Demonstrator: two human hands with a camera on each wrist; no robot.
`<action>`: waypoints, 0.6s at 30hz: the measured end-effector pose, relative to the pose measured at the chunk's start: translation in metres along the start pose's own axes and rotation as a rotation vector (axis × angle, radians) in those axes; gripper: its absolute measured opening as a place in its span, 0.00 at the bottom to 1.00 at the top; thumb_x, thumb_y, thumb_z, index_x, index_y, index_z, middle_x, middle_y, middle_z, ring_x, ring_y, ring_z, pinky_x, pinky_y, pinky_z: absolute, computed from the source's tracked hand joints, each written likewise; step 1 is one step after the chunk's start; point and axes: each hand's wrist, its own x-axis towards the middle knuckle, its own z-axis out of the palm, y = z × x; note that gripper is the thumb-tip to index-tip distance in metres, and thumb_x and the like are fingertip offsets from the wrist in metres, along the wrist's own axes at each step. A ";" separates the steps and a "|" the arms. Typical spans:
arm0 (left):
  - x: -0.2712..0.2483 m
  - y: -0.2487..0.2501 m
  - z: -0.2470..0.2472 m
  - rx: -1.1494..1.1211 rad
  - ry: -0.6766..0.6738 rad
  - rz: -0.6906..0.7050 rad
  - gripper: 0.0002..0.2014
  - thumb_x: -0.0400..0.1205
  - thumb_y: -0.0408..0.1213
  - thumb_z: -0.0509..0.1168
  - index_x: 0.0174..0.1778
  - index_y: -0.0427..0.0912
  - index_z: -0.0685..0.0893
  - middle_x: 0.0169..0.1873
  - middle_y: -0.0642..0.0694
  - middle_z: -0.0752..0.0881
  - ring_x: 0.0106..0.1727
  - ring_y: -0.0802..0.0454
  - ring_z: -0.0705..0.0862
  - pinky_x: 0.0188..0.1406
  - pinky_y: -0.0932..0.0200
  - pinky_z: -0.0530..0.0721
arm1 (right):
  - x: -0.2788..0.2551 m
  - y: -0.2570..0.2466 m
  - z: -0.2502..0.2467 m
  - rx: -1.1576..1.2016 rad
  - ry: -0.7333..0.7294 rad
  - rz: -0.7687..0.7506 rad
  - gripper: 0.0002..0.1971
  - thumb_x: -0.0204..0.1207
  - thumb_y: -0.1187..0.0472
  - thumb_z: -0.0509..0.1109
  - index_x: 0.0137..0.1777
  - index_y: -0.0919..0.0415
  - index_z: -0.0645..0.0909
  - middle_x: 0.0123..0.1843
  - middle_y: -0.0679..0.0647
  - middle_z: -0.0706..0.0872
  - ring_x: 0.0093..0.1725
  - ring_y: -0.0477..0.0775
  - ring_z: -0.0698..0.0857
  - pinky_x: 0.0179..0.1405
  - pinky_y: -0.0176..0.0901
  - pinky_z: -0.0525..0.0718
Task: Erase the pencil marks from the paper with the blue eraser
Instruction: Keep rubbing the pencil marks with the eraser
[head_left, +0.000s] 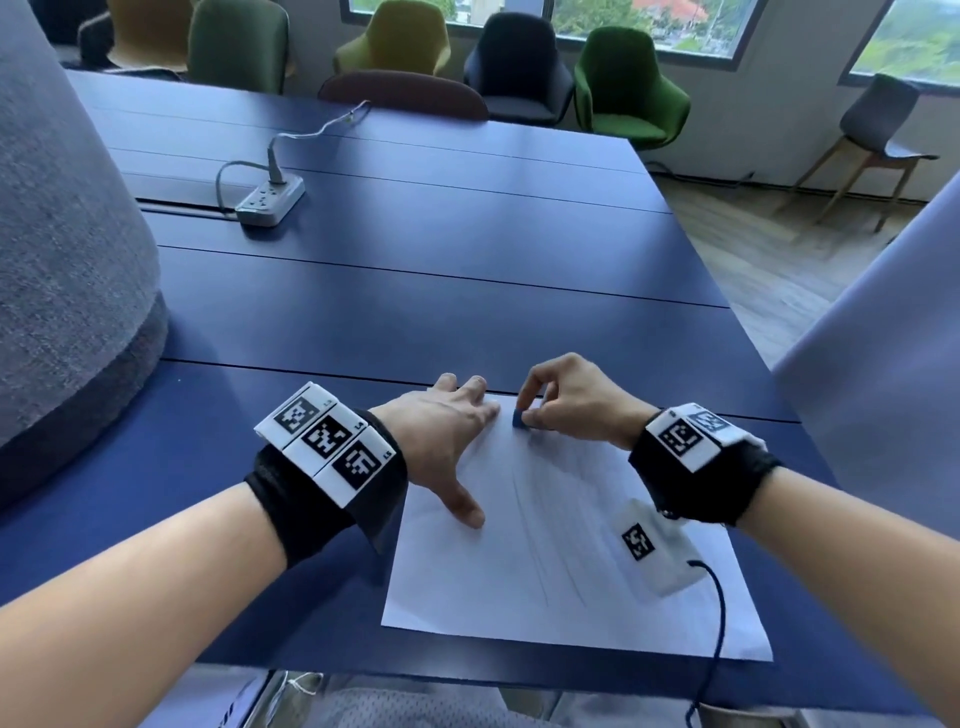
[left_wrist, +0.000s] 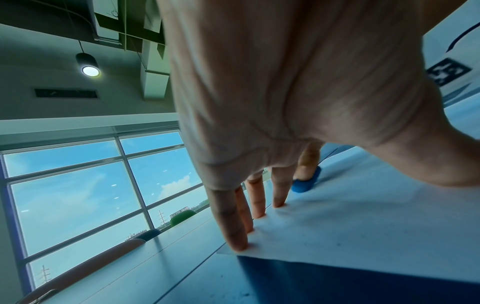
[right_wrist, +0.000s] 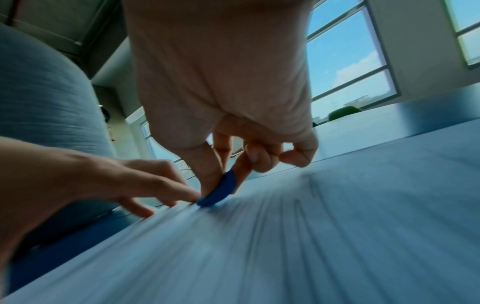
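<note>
A white sheet of paper (head_left: 561, 561) lies on the blue table (head_left: 415, 291) near its front edge, with faint long pencil strokes (head_left: 530, 535) running down it. My right hand (head_left: 566, 400) pinches a small blue eraser (head_left: 519, 418) between thumb and forefinger and presses it on the paper's far edge. The eraser (right_wrist: 221, 191) tilts against the sheet in the right wrist view and shows as a blue lump (left_wrist: 305, 184) past my left fingers. My left hand (head_left: 447, 441) lies flat with spread straight fingers (left_wrist: 239, 236) on the paper's far left corner.
A white power strip (head_left: 270, 200) with a plugged cable sits at the far left of the table. A grey padded column (head_left: 67, 249) stands on the left. Several chairs (head_left: 628, 88) line the far side. A dark cable (head_left: 714, 623) hangs from my right wrist over the paper.
</note>
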 end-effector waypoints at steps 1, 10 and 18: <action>0.000 0.000 0.000 0.000 0.000 0.000 0.54 0.60 0.67 0.79 0.77 0.45 0.67 0.68 0.50 0.66 0.66 0.47 0.66 0.62 0.49 0.78 | 0.004 0.001 0.001 0.024 0.071 0.012 0.04 0.68 0.65 0.74 0.40 0.56 0.89 0.29 0.46 0.82 0.29 0.43 0.79 0.29 0.34 0.74; 0.000 0.000 0.000 0.004 -0.005 -0.005 0.53 0.60 0.67 0.79 0.76 0.46 0.67 0.68 0.49 0.67 0.65 0.47 0.66 0.60 0.51 0.78 | -0.004 0.001 0.003 0.016 0.019 -0.008 0.03 0.68 0.64 0.75 0.40 0.56 0.88 0.32 0.47 0.82 0.32 0.44 0.79 0.30 0.31 0.73; 0.002 0.000 0.001 0.021 -0.009 -0.023 0.51 0.59 0.67 0.79 0.73 0.46 0.69 0.68 0.49 0.67 0.64 0.46 0.66 0.60 0.48 0.79 | -0.016 -0.002 0.005 -0.040 -0.170 -0.054 0.04 0.69 0.64 0.75 0.40 0.54 0.89 0.29 0.47 0.81 0.25 0.39 0.76 0.24 0.27 0.71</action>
